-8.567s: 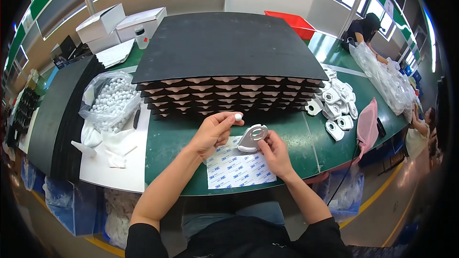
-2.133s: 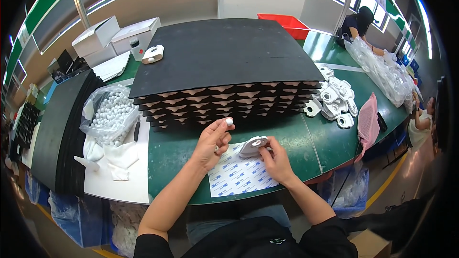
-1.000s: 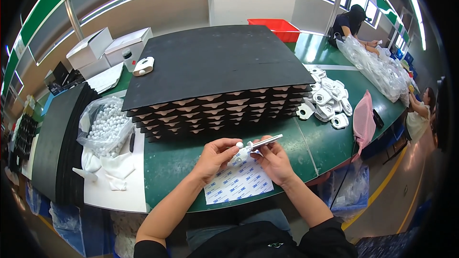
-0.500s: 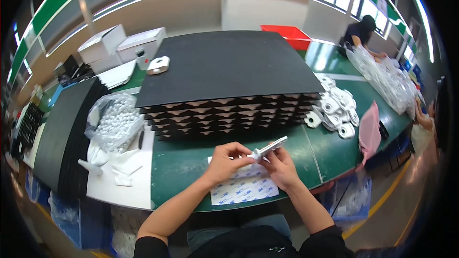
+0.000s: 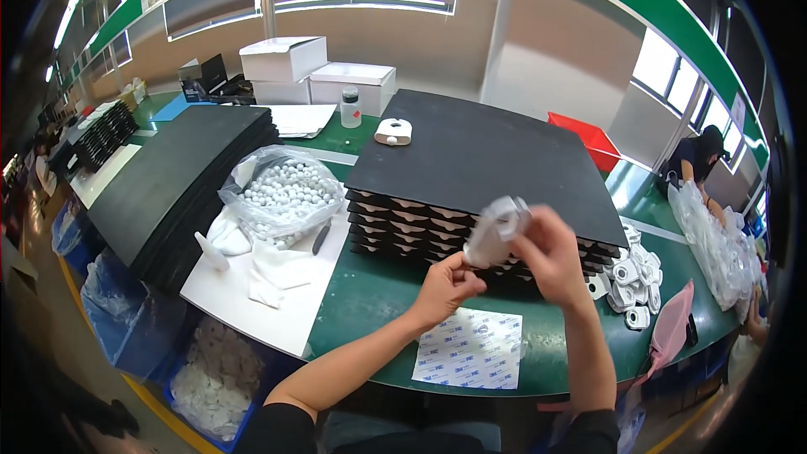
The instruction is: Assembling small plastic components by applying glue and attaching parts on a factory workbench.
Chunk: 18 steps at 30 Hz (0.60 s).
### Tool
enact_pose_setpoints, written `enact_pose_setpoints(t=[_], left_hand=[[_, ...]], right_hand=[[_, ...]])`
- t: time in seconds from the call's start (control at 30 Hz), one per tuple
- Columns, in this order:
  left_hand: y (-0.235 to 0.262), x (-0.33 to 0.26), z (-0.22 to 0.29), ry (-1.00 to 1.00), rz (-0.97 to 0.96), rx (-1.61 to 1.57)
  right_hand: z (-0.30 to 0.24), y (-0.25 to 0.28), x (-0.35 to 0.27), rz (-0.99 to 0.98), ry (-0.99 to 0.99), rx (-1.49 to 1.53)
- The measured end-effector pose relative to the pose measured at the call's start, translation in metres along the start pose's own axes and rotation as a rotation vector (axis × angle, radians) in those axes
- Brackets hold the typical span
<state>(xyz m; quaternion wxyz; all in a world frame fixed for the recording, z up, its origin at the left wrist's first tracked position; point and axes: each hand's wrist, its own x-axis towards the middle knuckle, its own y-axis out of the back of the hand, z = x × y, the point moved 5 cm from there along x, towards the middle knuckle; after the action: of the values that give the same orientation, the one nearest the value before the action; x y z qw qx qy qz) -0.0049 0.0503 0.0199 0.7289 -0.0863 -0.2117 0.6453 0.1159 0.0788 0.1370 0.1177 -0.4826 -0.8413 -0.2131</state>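
A white plastic housing (image 5: 492,238) with a round hole is raised in front of the black stack, blurred by motion. My right hand (image 5: 551,256) grips its upper right side between thumb and fingers. At its lower end, the fingers of my left hand (image 5: 450,290) are curled together; what they pinch, if anything, is too small and blurred to name. Below both hands, a white sheet (image 5: 469,361) with blue print lies on the green table (image 5: 370,319). Several similar white housings (image 5: 635,277) are heaped to the right, and another housing (image 5: 392,132) sits on top of the stack.
A tall stack of black trays (image 5: 496,151) fills the middle. On the left are a bag of white balls (image 5: 290,193), black sheets (image 5: 181,185) and a white board (image 5: 244,311). A pink pouch (image 5: 672,328) lies at right; a person (image 5: 698,160) works beyond.
The view has swung left, so the table things appear further right. My hands have lifted the housing from above the printed sheet to in front of the stack, and it has been turned.
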Motion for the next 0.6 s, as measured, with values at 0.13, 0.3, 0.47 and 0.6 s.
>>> enact_pose_setpoints(t=[0.13, 0.3, 0.47, 0.6], left_hand=[[0.006, 0.004, -0.016, 0.341, 0.059, -0.291], [0.019, 0.005, -0.039, 0.46, 0.165, -0.676], [0.024, 0.005, -0.04, 0.433, 0.316, -0.689], [0.026, 0.002, -0.041, 0.441, 0.324, -0.752]], right_hand=[[0.002, -0.001, 0.085, 0.035, 0.023, -0.203], [0.062, -0.005, 0.173, 0.094, -0.185, -0.277], [0.09, -0.018, 0.206, 0.14, -0.397, -0.237], [0.088, -0.028, 0.208, 0.066, -0.391, -0.188]])
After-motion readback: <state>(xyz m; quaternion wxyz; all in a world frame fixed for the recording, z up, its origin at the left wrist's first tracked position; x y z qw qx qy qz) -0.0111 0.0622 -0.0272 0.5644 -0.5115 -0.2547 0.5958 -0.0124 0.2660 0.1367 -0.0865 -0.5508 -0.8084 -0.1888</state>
